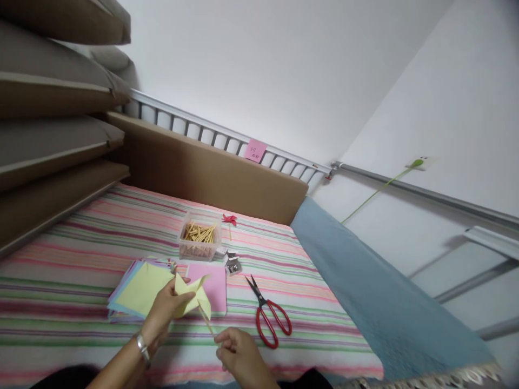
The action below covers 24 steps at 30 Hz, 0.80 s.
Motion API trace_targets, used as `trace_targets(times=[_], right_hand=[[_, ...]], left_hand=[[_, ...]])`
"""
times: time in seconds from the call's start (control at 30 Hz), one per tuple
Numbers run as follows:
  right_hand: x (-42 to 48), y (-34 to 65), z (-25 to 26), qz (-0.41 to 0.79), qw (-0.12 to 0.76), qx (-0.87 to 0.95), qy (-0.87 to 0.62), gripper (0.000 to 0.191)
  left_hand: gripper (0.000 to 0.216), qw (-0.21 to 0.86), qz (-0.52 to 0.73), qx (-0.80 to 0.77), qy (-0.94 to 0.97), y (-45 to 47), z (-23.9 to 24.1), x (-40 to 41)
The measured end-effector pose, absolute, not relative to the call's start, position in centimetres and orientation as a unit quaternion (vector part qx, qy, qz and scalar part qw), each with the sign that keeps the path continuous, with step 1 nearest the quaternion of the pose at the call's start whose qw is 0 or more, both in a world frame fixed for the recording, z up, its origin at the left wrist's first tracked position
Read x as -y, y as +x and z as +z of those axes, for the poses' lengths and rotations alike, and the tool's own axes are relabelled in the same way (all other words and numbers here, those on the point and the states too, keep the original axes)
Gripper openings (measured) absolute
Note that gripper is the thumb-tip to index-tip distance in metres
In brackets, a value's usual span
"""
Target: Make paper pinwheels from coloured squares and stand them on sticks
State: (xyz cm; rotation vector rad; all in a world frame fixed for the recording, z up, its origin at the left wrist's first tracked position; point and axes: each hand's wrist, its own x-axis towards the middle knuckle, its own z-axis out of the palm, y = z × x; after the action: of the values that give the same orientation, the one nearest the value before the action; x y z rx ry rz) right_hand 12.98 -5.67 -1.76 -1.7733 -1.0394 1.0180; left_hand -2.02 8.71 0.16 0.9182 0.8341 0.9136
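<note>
Between the fingers and thumb of my left hand (164, 309) is a yellow paper pinwheel (199, 292), its folded vanes standing out. A thin wooden stick (206, 320) runs from the pinwheel down to my right hand (244, 354), which pinches its lower end. Whether the stick is fixed to the paper, I cannot tell. Under the pinwheel lies a pink square sheet (218, 283). A stack of coloured paper (140, 289), yellow on top, is left of it. Red-handled scissors (268, 313) rest to the right, blades slightly apart, pointing away from me.
Beyond the paper stand a clear plastic box (198, 249) of wooden sticks and a small box of metal bits (233, 266). A red pinwheel (229, 219) lies behind. Striped cloth (308, 292) covers the surface. Big stacked cushions (52, 146) rise at left; a brown board (203, 167) borders the back.
</note>
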Motion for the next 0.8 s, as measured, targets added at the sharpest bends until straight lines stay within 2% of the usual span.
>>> trace_targets(times=[0.2, 0.43, 0.63, 0.8], right_hand=[[7.1, 13.7, -2.0, 0.252, 0.357, 0.461, -0.772, 0.019], [8.3, 14.4, -3.1, 0.303, 0.32, 0.484, -0.756, 0.011], [9.1, 15.2, -3.9, 0.314, 0.334, 0.492, -0.74, 0.009], [9.6, 16.3, -3.6, 0.327, 0.374, 0.467, -0.732, 0.01]], left_hand=[[0.044, 0.733, 0.403, -0.383, 0.393, -1.7, 0.3, -5.5], [0.039, 0.721, 0.416, -0.393, 0.391, -1.1, 1.9, -3.5], [0.036, 0.718, 0.432, -0.378, 0.395, 0.2, 2.6, -2.1], [0.045, 0.701, 0.431, -0.358, 0.442, 0.6, 3.3, -2.0]])
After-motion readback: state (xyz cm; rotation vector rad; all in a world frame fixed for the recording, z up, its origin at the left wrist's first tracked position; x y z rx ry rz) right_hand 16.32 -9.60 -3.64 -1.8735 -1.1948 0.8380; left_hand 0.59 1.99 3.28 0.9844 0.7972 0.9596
